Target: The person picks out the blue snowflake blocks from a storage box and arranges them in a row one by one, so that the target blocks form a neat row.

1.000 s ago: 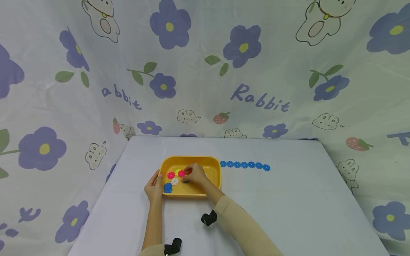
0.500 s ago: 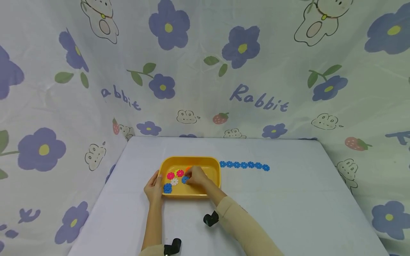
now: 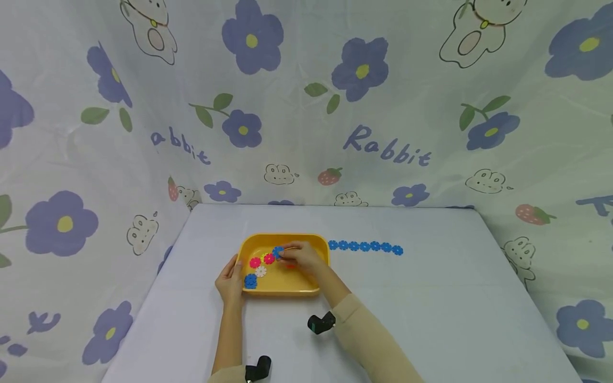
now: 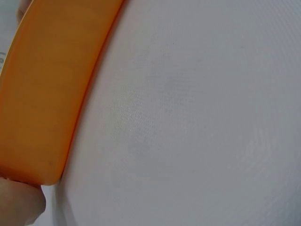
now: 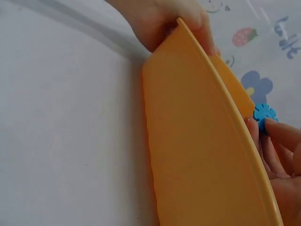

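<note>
My left hand grips the left end of a yellow plastic tray, thumb at the rim; the right wrist view also shows this hand around the tray's corner. Over the tray, my right hand pinches a blue snowflake disc between thumb and fingers, raised to about rim height. Inside the tray lie pink discs, a white disc and blue discs in the near left corner. A reddish disc shows partly under my right hand, which hides other parts of the tray floor.
Right of the tray, several blue discs lie in a row on the white-covered table, starting close to the tray's far right corner. A patterned cloth hangs behind and at the sides.
My right hand has picked a blue disc off the tray floor and lifted it up and away toward the far side. An orange disc seen earlier is now covered. The left hand has stayed still.
</note>
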Demonstrator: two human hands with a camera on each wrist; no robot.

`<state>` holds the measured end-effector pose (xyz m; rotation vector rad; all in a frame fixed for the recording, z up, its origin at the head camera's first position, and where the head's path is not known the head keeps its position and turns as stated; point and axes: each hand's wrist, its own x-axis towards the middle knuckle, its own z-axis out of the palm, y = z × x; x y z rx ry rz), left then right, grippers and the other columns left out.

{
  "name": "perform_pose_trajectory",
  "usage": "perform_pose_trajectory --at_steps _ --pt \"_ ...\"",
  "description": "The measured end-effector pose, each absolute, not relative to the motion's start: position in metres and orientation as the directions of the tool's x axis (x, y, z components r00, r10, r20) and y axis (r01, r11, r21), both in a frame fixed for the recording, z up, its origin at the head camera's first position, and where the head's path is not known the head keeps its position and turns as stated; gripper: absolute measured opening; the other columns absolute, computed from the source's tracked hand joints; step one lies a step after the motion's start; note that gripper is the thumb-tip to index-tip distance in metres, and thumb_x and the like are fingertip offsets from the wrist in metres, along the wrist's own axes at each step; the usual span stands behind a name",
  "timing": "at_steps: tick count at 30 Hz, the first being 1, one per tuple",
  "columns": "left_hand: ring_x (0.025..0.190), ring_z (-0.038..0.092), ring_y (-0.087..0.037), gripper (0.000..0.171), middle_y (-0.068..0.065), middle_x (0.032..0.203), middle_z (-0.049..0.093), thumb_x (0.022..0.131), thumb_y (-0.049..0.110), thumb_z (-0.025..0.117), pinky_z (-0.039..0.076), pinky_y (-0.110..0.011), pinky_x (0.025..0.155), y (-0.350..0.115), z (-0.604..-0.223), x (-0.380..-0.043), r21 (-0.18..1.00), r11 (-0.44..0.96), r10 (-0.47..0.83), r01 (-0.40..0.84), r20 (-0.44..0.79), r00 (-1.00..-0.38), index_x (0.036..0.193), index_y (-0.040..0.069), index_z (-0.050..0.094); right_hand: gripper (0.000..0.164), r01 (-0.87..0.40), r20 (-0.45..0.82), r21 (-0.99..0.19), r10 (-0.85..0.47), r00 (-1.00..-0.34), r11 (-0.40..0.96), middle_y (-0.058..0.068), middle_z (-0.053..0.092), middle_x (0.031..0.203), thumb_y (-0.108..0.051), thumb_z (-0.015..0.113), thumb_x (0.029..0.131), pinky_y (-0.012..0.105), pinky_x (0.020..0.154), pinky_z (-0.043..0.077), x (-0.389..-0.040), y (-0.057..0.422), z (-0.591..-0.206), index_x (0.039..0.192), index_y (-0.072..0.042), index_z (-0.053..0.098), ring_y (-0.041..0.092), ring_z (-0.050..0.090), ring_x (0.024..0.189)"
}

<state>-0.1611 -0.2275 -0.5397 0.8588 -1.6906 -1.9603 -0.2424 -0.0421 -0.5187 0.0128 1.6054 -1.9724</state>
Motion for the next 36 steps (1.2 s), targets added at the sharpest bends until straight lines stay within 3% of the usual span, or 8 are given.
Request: perform_pose_trajectory --at_steps 5,12,20,27,36 --pt "0.104 0.060 -0.004 0.037 -0.019 0.128 0.055 0.092 0.014 0.062 0.049 -0.012 0.083 -0.227 -0.539 -0.163 0.980 -0.170 -0.659 -0.104 -0.192 -0.727 0.126 0.001 0.058 0.033 0.455 -0.357 -0.873 -0.407 -0.841 -0.174 0.018 0.068 0.100 0.001 0.063 0.087 0.037 0.084 0.052 -0.244 -0.035 -0.518 0.120 0.005 0.060 0.034 0.066 0.095" --pt "0.111 0.059 -0.010 0.037 -0.019 0.129 0.055 0.092 0.013 0.061 0.048 -0.012 0.084 -0.225 -0.539 -0.164 0.979 -0.171 -0.655 -0.113 -0.198 -0.729 0.127 0.001 0.058 0.034 0.427 -0.351 -0.892 -0.365 -0.863 -0.152 0.017 0.069 0.098 0.000 0.062 0.089 0.021 0.068 0.056 -0.244 -0.022 -0.514 0.123 0.002 0.060 0.028 0.069 0.087" --pt "0.100 0.060 0.001 0.038 -0.018 0.126 0.056 0.091 0.014 0.062 0.049 -0.012 0.084 -0.226 -0.539 -0.161 0.980 -0.178 -0.653 -0.087 -0.184 -0.734 0.126 0.000 0.058 0.032 0.353 -0.274 -0.915 -0.340 -0.900 -0.197 0.017 0.069 0.096 0.001 0.061 0.089 0.034 0.081 0.055 -0.239 0.004 -0.497 0.120 0.008 0.058 0.023 0.070 0.081" --pt "0.088 0.060 0.008 0.039 -0.021 0.127 0.055 0.091 0.015 0.063 0.050 -0.010 0.079 -0.227 -0.542 -0.160 0.985 -0.159 -0.665 -0.072 -0.161 -0.729 0.126 -0.002 0.058 0.031 0.319 -0.251 -0.914 -0.270 -0.930 -0.250 0.013 0.067 0.096 0.004 0.058 0.090 0.029 0.074 0.058 -0.236 0.028 -0.497 0.121 0.009 0.058 0.017 0.069 0.078" --pt "0.087 0.060 0.008 0.038 -0.020 0.126 0.056 0.091 0.015 0.062 0.050 -0.011 0.080 -0.227 -0.542 -0.161 0.983 -0.163 -0.668 -0.080 -0.169 -0.725 0.125 -0.002 0.058 0.031 0.295 -0.253 -0.922 -0.186 -0.949 -0.253 0.012 0.069 0.096 0.002 0.060 0.089 0.027 0.074 0.058 -0.228 0.069 -0.498 0.119 0.008 0.059 0.016 0.069 0.078"
